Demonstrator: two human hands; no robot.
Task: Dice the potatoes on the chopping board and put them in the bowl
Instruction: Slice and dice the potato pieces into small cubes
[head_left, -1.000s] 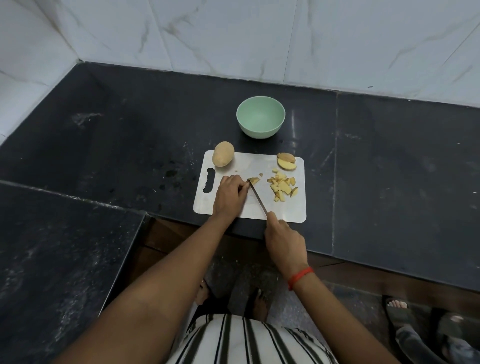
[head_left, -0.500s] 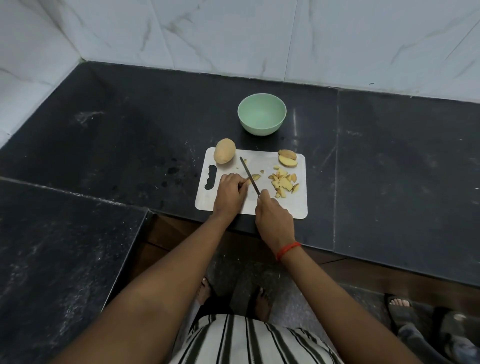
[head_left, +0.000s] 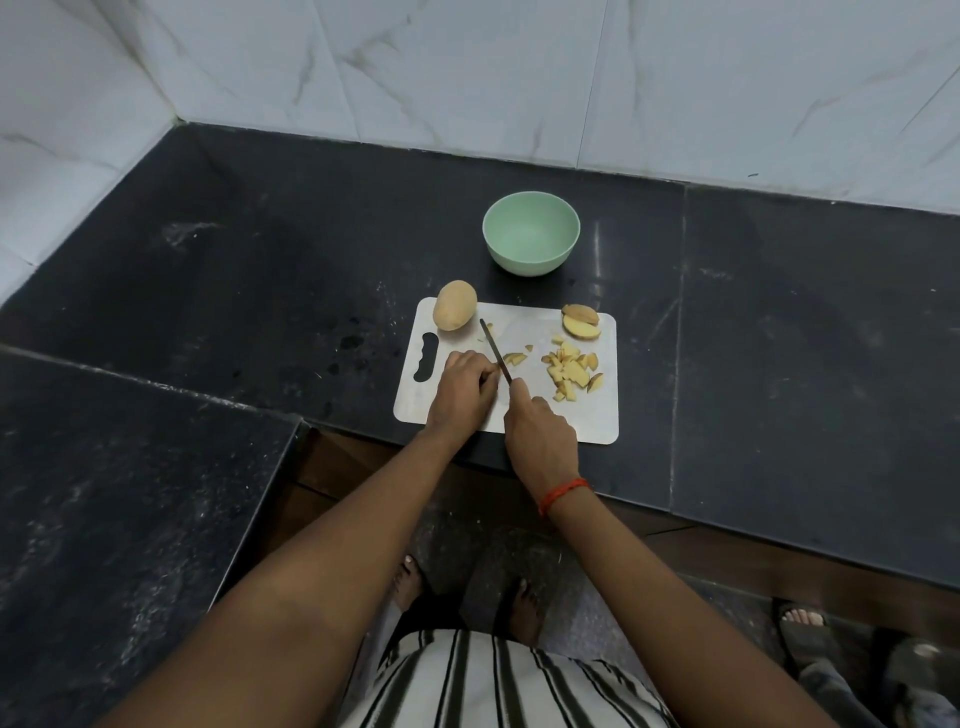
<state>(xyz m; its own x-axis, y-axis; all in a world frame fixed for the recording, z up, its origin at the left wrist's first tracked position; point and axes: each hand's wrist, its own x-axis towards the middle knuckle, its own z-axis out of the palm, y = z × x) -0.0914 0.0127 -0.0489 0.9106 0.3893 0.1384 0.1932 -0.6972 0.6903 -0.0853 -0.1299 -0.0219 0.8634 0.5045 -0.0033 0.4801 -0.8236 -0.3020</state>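
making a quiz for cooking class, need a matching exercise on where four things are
Things:
1 pale green round bowl
2 whole brown potato
3 pile of diced yellow potato pieces
4 thin dark knife

Places:
A right hand
B right part of the white plastic chopping board
C black counter beyond the board
D board's far left corner

Pairs: 1-C, 2-D, 3-B, 4-A
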